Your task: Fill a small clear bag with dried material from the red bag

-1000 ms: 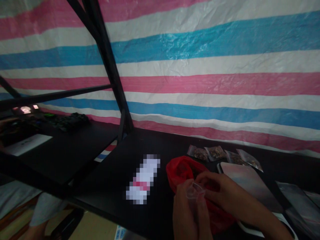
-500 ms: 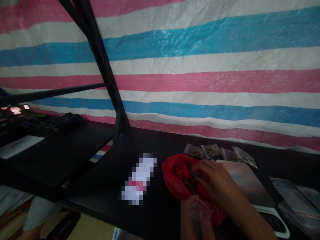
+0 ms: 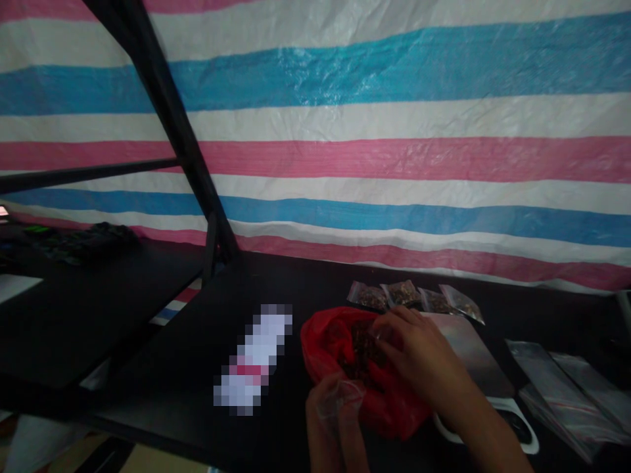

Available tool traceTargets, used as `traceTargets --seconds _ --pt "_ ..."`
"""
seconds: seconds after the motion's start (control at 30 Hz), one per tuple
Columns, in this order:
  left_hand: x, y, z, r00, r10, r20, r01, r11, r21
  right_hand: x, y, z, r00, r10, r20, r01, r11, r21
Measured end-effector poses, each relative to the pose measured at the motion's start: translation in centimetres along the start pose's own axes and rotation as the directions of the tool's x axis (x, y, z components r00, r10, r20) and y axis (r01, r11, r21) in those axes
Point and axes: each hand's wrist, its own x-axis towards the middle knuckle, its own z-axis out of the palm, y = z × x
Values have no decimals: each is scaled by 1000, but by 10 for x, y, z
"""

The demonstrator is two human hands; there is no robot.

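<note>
A red plastic bag (image 3: 320,335) lies open on the black table, with small dark brown pieces (image 3: 362,351) inside. My right hand (image 3: 414,348) reaches over its right side, thumb and fingers curled together at the pieces; the fingertips are partly hidden. At the bag's near edge, my left hand (image 3: 330,420) grips a small clear zip bag (image 3: 348,397) whose mouth is spread apart. Behind the red bag lie several filled zip bags (image 3: 401,293) in a row, holding similar brown bits. A scale with a metal plate (image 3: 468,348) is partly covered by my right forearm.
Flat clear zip bags (image 3: 566,387) are piled to the right of the scale. A blurred-out white and pink item (image 3: 254,358) lies on the left. A black metal frame (image 3: 182,144) rises at the table's left end, before a striped tarp (image 3: 394,157). Another black table (image 3: 98,289) stands beyond.
The view has turned slightly right, so everything sits farther left. My right hand remains at the brown pieces, more of which now show. My left hand still grips the clear zip bag.
</note>
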Motion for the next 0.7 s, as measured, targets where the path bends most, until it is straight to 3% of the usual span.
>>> traceTargets --seconds 0.23,0.4,0.57,0.7 --pt "32 -9 9 998 -54 -27 52 998 -45 4 -6 10 999 38 -14 -38 999 -18" --pt "26 -4 14 994 -111 -10 109 990 -88 10 -14 14 996 82 -38 -79 994 76" --pt "14 17 15 991 -121 -62 117 992 -54 6 -10 9 998 -20 54 10 984 179" --pt "9 30 17 967 -231 -105 229 973 -33 -2 -9 -4 993 -9 116 -18 973 230"
